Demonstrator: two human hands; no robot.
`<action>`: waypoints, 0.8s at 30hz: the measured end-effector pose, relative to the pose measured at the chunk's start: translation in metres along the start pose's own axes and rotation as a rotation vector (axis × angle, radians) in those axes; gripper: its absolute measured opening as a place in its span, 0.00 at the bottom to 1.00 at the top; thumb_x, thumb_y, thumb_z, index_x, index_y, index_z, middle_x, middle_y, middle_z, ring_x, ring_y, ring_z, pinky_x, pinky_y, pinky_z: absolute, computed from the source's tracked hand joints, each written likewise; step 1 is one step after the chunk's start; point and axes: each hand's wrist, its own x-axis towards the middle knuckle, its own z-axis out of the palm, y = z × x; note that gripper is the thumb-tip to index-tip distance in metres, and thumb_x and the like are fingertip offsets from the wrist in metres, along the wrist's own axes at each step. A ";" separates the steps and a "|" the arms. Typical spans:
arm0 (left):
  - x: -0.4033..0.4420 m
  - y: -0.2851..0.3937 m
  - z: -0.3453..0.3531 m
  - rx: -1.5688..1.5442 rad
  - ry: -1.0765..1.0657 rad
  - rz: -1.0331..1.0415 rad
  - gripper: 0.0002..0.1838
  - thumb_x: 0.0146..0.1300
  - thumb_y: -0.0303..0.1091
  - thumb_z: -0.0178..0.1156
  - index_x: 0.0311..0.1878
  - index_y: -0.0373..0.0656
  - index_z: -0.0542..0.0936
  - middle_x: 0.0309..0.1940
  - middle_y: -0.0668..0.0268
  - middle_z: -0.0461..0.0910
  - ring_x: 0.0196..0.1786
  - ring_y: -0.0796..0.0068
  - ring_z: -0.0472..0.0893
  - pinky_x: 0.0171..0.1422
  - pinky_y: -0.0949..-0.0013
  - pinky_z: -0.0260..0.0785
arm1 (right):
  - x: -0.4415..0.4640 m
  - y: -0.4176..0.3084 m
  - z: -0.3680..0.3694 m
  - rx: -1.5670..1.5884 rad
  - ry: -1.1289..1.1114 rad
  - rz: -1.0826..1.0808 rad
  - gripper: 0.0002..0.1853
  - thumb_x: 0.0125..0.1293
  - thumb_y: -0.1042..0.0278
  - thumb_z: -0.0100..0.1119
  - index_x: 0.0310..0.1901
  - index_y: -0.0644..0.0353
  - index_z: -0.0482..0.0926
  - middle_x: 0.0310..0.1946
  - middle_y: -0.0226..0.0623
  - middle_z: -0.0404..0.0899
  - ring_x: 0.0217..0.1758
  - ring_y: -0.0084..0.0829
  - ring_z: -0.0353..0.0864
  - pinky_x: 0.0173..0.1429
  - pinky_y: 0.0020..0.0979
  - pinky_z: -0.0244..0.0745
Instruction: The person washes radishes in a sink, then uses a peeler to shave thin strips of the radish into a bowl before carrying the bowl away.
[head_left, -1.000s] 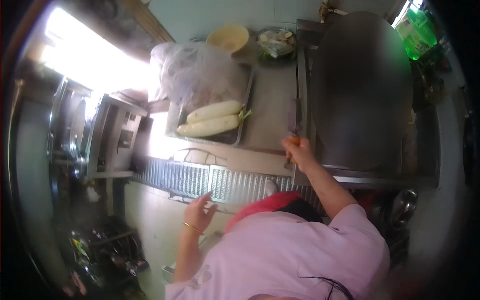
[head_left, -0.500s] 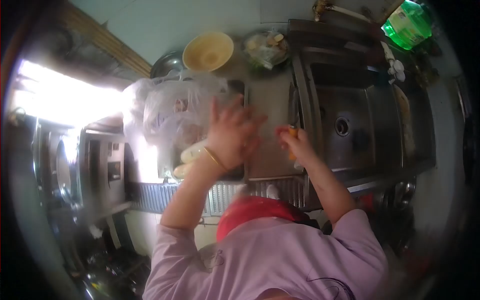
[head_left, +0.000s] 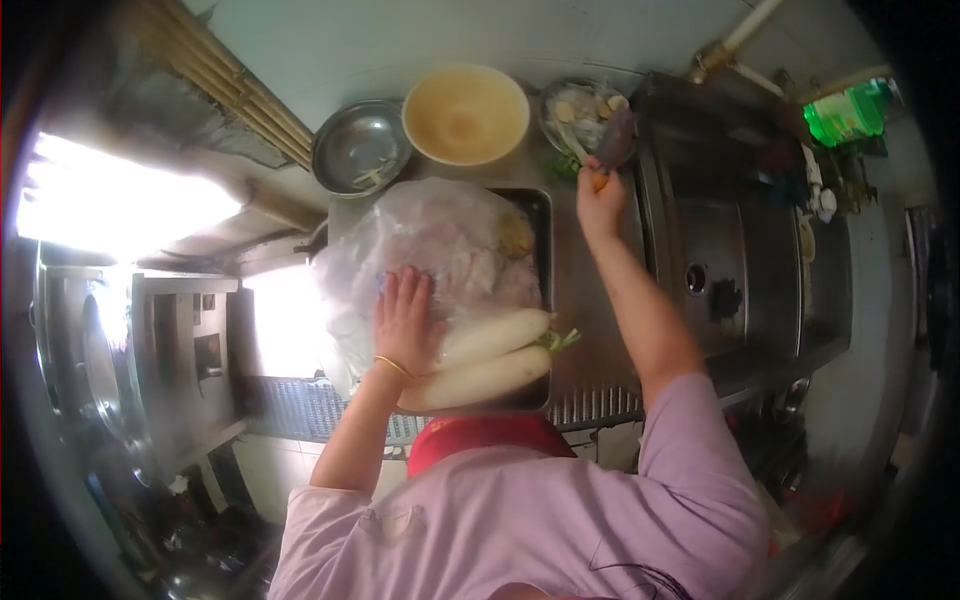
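My left hand [head_left: 405, 318], a yellow bangle on its wrist, lies with fingers stretched over a clear plastic bag [head_left: 410, 225]. Pale, pinkish contents show through the plastic, but I cannot make out their kind. Under and beside that palm are two white radishes [head_left: 485, 375], side by side, with a bit of green at one end. The bag and radishes rest in a dark metal tray [head_left: 546, 220]. My right hand [head_left: 600, 212] is closed around the orange handle of a knife [head_left: 619, 138], whose dark blade points away from me, over a bowl at the back.
A steel bowl [head_left: 345, 145] with some pale scraps and a yellow bowl [head_left: 465, 118] stand against the wall. Another bowl [head_left: 560, 142] holds bagged pale pieces. At the right is a steel sink [head_left: 700, 235], with a green bottle [head_left: 845, 113] behind it.
My left hand has come down onto the bag. My right hand has moved forward with the knife, raising its blade toward the back bowl. The tray's contents show more fully.
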 end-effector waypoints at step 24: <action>-0.074 0.005 -0.013 -0.390 0.089 0.472 0.16 0.48 0.29 0.63 0.44 0.45 0.81 0.38 0.64 0.77 0.42 0.60 0.77 0.48 0.60 0.69 | -0.108 -0.052 -0.192 0.394 -0.041 0.898 0.16 0.62 0.69 0.58 0.51 0.62 0.73 0.39 0.40 0.80 0.28 0.30 0.79 0.26 0.30 0.77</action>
